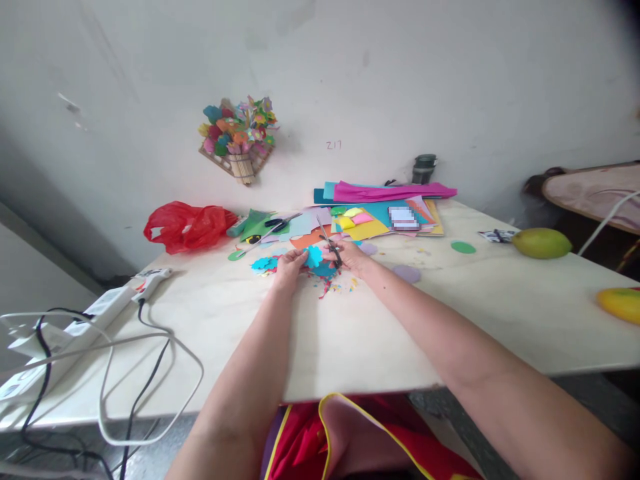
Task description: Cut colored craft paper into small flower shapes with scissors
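My left hand (291, 268) pinches a light-blue paper flower (314, 257) with scalloped edges. On its other side my right hand (351, 258) is closed around black-handled scissors (336, 255), whose blades point up and away from me. Fingers of the right hand are also close to the flower's edge; whether they touch it I cannot tell. More blue scalloped paper flowers (264, 265) lie left of my left hand. Beneath both hands are a darker blue paper piece (325, 269) and small coloured paper scraps (327, 287).
Coloured paper sheets (370, 230), a second pair of scissors (275, 225) and a red plastic bag (187, 227) are at the back. A power strip (95, 313) with loose cables lies left. A green mango (541, 243) and a yellow fruit (620, 305) sit right.
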The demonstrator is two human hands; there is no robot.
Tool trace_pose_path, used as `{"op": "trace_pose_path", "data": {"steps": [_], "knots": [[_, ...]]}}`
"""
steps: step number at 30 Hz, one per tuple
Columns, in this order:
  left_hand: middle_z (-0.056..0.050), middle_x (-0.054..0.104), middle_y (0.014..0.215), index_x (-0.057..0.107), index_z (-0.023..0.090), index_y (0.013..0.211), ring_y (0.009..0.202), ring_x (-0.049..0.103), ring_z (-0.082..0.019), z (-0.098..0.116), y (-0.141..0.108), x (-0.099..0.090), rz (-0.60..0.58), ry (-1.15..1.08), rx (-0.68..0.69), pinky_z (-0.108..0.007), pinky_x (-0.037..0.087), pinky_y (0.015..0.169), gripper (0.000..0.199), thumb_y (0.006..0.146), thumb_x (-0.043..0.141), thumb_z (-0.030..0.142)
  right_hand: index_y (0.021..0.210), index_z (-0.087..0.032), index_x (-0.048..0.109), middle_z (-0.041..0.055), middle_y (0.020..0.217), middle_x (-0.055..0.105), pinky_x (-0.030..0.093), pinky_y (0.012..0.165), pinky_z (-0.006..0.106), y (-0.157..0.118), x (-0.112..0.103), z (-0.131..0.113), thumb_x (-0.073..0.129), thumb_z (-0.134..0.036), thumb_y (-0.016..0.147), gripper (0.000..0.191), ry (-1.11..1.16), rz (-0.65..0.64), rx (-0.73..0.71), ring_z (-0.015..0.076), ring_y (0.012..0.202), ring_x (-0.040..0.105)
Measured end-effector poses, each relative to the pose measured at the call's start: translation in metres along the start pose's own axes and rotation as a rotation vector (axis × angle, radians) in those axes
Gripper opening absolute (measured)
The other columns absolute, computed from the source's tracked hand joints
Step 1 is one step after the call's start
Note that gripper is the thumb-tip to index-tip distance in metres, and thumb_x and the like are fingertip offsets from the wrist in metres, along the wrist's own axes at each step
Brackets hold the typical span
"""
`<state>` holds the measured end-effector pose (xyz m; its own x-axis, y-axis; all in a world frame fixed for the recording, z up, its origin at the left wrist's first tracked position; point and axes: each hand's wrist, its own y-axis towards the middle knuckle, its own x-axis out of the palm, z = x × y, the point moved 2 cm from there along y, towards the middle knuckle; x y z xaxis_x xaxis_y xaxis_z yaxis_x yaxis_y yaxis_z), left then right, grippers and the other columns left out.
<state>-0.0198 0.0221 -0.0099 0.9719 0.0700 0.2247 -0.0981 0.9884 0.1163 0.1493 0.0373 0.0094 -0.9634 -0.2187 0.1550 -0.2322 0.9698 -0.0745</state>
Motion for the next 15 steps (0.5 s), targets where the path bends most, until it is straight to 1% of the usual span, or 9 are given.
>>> {"op": "trace_pose_path", "data": {"steps": [4,9,11,15], "knots": [[0.0,0.063,0.058,0.062,0.015,0.069,0.051,0.059,-0.013,-0.0001,-0.0014,0.0029,-0.013,0.012,-0.001,-0.026,0.05,0.054,0.043,0.048,0.086,0.043,0.085,-0.014,0.059,-0.0056,0.053,0.057,0.041,0.039,0.017,-0.0014,0.0038,-0.0013,0.068,0.003,0.069,0.025,-0.017,0.038,-0.041,0.0069,0.038,0.052],[-0.001,0.064,0.058,0.06,0.015,0.065,0.052,0.059,-0.014,0.0017,-0.0052,0.0064,-0.071,-0.01,0.001,-0.028,0.049,0.057,0.039,0.052,0.085,0.043,0.084,-0.014,0.06,-0.0061,0.054,0.056,0.041,0.042,0.019,0.0001,0.0046,0.0008,0.065,0.006,0.065,0.029,-0.047,0.053,-0.086,0.0064,0.04,0.05],[-0.002,0.065,0.059,0.061,0.015,0.064,0.054,0.06,-0.014,0.0021,-0.0064,0.0077,-0.112,-0.013,-0.005,-0.029,0.05,0.059,0.038,0.053,0.085,0.042,0.084,-0.014,0.059,-0.0063,0.055,0.056,0.043,0.043,0.019,-0.0007,0.0048,0.0005,0.064,0.006,0.064,0.029,-0.05,0.06,-0.096,0.0063,0.041,0.05],[-0.005,0.07,0.067,0.066,0.013,0.069,0.059,0.063,-0.017,0.0011,-0.0075,0.0101,-0.219,0.005,-0.017,-0.032,0.052,0.067,0.036,0.052,0.086,0.038,0.083,-0.015,0.058,-0.0074,0.054,0.055,0.043,0.043,0.019,-0.0026,0.0047,-0.001,0.063,0.006,0.064,0.029,-0.05,0.068,-0.115,0.006,0.04,0.049]]}}
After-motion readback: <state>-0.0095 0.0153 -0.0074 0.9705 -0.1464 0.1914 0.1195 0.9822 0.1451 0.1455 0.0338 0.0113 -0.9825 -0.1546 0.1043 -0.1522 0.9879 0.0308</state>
